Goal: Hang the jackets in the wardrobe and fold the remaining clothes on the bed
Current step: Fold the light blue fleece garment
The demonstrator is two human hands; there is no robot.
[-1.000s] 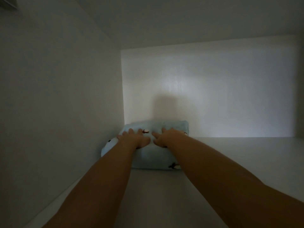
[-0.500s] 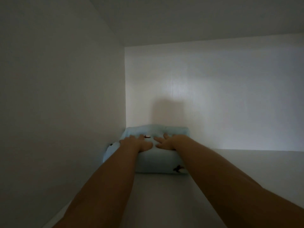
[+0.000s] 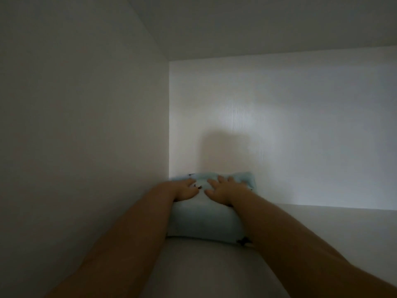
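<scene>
A folded light-blue garment (image 3: pixel 202 220) with small dark prints lies on the white wardrobe shelf (image 3: pixel 322 233), pushed into the back left corner. Both of my arms reach in over the shelf. My left hand (image 3: pixel 184 191) lies flat on the top of the garment, fingers together. My right hand (image 3: pixel 223 191) rests beside it with fingers spread, palm pressing down on the fabric. Neither hand grips the cloth. The garment's far edge touches or nearly touches the back panel.
The compartment is dim. A white side wall (image 3: pixel 86 147) stands close on the left, a white back panel (image 3: pixel 300 136) behind, and the compartment's top (image 3: pixel 257 24) overhead. The shelf runs on to the right of the garment.
The garment has slid deeper toward the back left corner under both palms, and my view has moved closer in. My right hand's fingers have spread wider.
</scene>
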